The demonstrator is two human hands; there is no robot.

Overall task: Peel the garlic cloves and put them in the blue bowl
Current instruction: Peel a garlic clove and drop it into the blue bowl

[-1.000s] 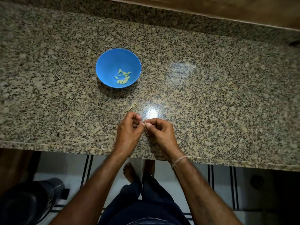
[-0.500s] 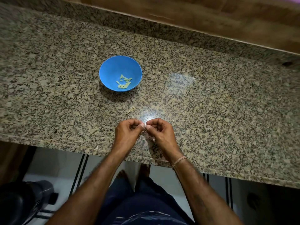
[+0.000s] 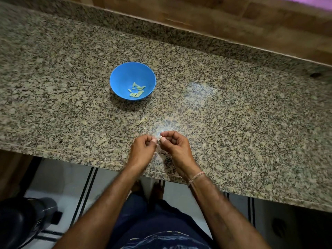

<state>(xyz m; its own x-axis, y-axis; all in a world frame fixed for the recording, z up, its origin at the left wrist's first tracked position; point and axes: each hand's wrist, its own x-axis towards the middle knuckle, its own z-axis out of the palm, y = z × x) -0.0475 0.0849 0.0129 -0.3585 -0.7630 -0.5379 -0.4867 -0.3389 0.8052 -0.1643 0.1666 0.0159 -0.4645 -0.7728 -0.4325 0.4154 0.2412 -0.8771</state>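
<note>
Speckled granite countertop (image 3: 233, 123) carries a round blue plastic bowl (image 3: 122, 76) holding peeled cloves (image 3: 136, 89). Peeling should go best by nicking the skin with a thumbnail and rolling it off, not squeezing. Nearer the person than that bowl, left hand (image 3: 142, 151) and right hand (image 3: 177, 148) are both curled, thumbs pinching 1 small pale garlic clove (image 3: 158, 141), mostly hidden.

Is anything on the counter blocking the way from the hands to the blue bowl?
Nothing blocks it. Only a flat peel scrap lies on the counter between the blue bowl and the left hand and right hand pinching the garlic clove.
</note>
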